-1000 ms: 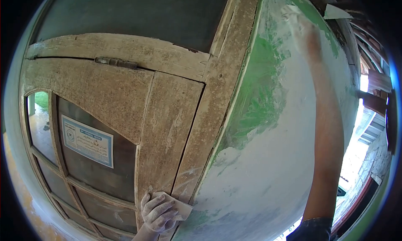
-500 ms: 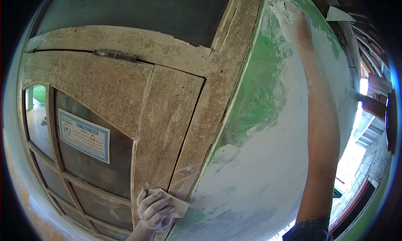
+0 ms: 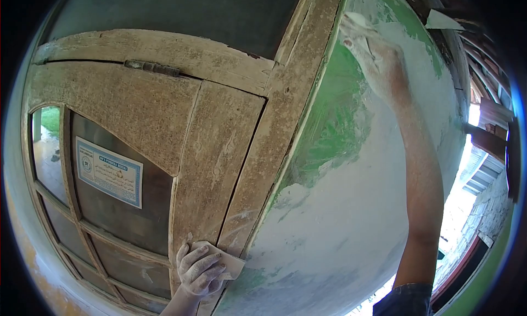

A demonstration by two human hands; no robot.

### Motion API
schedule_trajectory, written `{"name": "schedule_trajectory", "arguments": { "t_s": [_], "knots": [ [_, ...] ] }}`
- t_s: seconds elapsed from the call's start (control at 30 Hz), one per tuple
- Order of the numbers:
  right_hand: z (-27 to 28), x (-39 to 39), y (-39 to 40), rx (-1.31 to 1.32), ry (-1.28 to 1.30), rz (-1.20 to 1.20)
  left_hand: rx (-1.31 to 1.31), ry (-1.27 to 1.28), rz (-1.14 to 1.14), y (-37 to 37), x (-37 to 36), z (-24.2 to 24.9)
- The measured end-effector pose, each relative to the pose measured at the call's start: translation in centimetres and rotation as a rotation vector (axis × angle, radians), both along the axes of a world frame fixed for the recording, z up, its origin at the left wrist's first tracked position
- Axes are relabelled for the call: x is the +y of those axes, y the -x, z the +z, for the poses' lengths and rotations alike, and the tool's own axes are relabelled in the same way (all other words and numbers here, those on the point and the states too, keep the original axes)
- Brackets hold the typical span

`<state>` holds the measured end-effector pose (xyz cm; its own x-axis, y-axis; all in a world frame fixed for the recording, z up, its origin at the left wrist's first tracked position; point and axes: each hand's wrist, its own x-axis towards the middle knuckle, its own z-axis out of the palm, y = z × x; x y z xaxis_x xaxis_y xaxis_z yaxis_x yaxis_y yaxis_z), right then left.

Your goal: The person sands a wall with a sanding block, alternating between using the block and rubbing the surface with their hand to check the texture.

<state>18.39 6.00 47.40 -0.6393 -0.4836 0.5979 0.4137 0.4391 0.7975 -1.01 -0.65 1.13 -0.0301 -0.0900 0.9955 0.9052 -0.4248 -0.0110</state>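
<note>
the wall [image 3: 329,206] meets the wooden frame [image 3: 280,118] along its left edge, with a green patch [image 3: 335,113] bare beside that edge and a broad whitish stretch open from there down to the lower edge; along the right edge, beams [image 3: 488,140] crowd in. the right hand [image 3: 379,58] is high on the wall, near its upper left corner and just beside the frame, the arm slanting up across the right part of the wall. its fingers are bent around a pale piece [image 3: 358,20] at the wall's surface, though blur hides how tightly they close and what the piece is. the left hand [image 3: 200,269] is low, in front of the door [image 3: 219,151] by its edge next to the frame; its dusty fingers are drawn together over a flat, whitish plate [image 3: 233,266], pinching it, with one corner free and pointing toward the wall. whether the plate touches the wood cannot be told. compared with half a second ago, the right hand and its piece sit lower on the wall, while the left hand keeps its hold by the same door edge.
</note>
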Motion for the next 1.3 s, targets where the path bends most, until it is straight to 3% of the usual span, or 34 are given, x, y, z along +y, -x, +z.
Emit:
{"name": "schedule_trajectory", "arguments": {
  "t_s": [0.2,0.27,0.37,0.43,0.5,0.63,0.73,0.8,0.93,1.0,1.17,1.2,1.3],
  "knots": [
    [-6.0,0.9,-1.1,-0.055,0.143,-0.002,0.011,-0.003,-0.005,-0.1,-0.1,0.4],
    [-9.5,1.5,-1.5,-0.164,0.468,0.299,0.003,0.003,0.003,-0.2,-0.3,0.5],
    [-15.6,2.3,-2.8,-0.136,0.488,0.090,0.016,0.009,0.005,-0.1,-0.2,0.4],
    [-20.9,1.4,-3.0,-0.141,1.146,0.331,0.023,0.007,0.015,0.0,-0.2,0.4],
    [-24.5,1.0,-3.6,-0.306,0.182,-0.180,0.022,0.028,0.011,0.0,-0.2,0.3],
    [-27.3,0.6,-4.6,-0.343,0.252,-0.127,0.037,0.036,0.021,0.1,-0.1,0.2],
    [-23.6,1.6,-5.3,-0.079,0.200,-0.230,0.041,0.042,0.027,0.0,-0.2,0.2],
    [-22.8,1.9,-5.3,0.187,0.198,-0.052,0.051,0.066,0.030,-0.2,-0.3,0.2],
    [-27.1,0.5,-0.7,0.169,0.349,-0.049,0.068,0.038,0.039,0.0,0.1,0.0],
    [-29.1,1.0,0.5,0.082,0.282,0.129,0.031,0.016,-0.003,0.0,0.1,0.1],
    [-25.4,3.0,-1.2,0.264,0.202,0.064,0.023,0.037,0.027,0.0,0.1,-0.3],
    [-25.6,3.3,-1.0,0.370,0.162,0.083,0.024,0.049,0.030,0.1,0.1,-0.3],
    [-28.9,1.9,1.0,0.300,0.306,0.120,0.072,0.006,0.056,0.3,0.4,-0.4]
  ]
}}
